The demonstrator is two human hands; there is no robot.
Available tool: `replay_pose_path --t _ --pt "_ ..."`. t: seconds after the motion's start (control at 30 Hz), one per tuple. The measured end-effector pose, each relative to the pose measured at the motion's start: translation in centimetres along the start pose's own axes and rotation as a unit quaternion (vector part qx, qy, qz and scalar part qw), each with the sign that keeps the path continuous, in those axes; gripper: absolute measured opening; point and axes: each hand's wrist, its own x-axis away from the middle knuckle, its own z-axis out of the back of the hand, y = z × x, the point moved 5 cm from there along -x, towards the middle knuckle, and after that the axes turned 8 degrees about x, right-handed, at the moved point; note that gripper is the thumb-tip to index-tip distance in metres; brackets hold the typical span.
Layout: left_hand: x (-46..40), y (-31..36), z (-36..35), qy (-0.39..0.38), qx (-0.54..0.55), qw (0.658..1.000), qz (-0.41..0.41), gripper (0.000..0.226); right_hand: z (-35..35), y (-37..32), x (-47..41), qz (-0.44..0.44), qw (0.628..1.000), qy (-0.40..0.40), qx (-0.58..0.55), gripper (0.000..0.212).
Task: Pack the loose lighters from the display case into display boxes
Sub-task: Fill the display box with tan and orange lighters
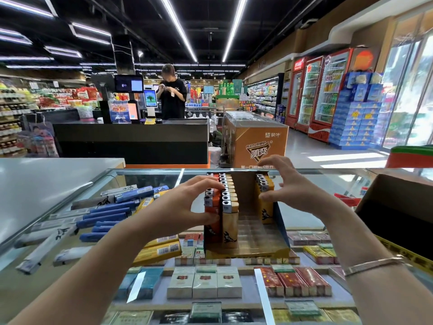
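Note:
An open display box (280, 221) stands on the glass display case (77, 202). Rows of upright lighters fill its left side: orange ones (212, 221) and yellow ones (230, 221). A short row of yellow lighters (266, 195) stands at its right wall, with an empty gap between. My left hand (187, 202) reaches over the left rows, thumb against an orange lighter and fingertips on the lighter tops. My right hand (290, 186) hovers beside the right row, its thumb touching a yellow lighter, fingers spread and curved. Loose blue (110, 216), white and yellow lighters lie on the glass to the left.
Cigarette packs (205, 282) show under the glass. A brown cardboard box (398, 207) stands at the right. Beyond the case are a black checkout counter (131, 139) with a person behind it, an orange freezer (255, 137) and drink fridges (328, 95).

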Motion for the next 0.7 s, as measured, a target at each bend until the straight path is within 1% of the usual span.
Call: replay_pose_path --t 0.07,0.1,0.17,0.23,0.33,0.43,0.5,0.6,0.7 --pt "0.3 0.1 0.0 -0.020 0.009 1.000 0.018 0.062 -1.1 0.1 0.0 -0.010 0.999 -0.043 -0.016 0.061" --pt "0.5 0.1 0.2 -0.029 0.017 0.999 0.033 0.069 -1.6 0.0 -0.1 -0.014 0.998 -0.052 -0.022 0.060" --pt "1.0 0.0 0.7 -0.042 0.015 0.996 0.075 0.082 -2.2 -0.3 -0.3 -0.016 0.999 -0.028 -0.021 0.052" --pt "1.8 0.0 1.4 -0.047 -0.017 0.993 0.109 0.089 -2.5 -0.7 -0.5 -0.013 1.000 0.012 0.005 0.046" --pt "3.5 -0.4 2.5 -0.056 -0.074 0.985 0.145 0.084 -2.8 -0.9 -0.7 -0.005 0.999 0.038 0.021 0.043" --pt "5.6 -1.7 2.6 -0.091 -0.136 0.963 0.213 0.079 -3.0 -0.9 -0.6 -0.007 0.999 0.045 0.023 0.043" --pt "6.8 -2.5 2.4 -0.110 -0.143 0.951 0.252 0.072 -3.0 -1.0 -0.6 -0.008 0.998 0.047 0.031 0.043" --pt "7.6 -2.8 1.7 -0.123 -0.156 0.948 0.248 0.054 -3.1 -1.1 -0.6 -0.003 0.998 0.046 0.039 0.041" --pt "7.4 -2.5 0.9 -0.113 -0.219 0.946 0.209 0.051 -3.1 -1.2 -0.6 -0.001 0.998 0.044 0.041 0.041"
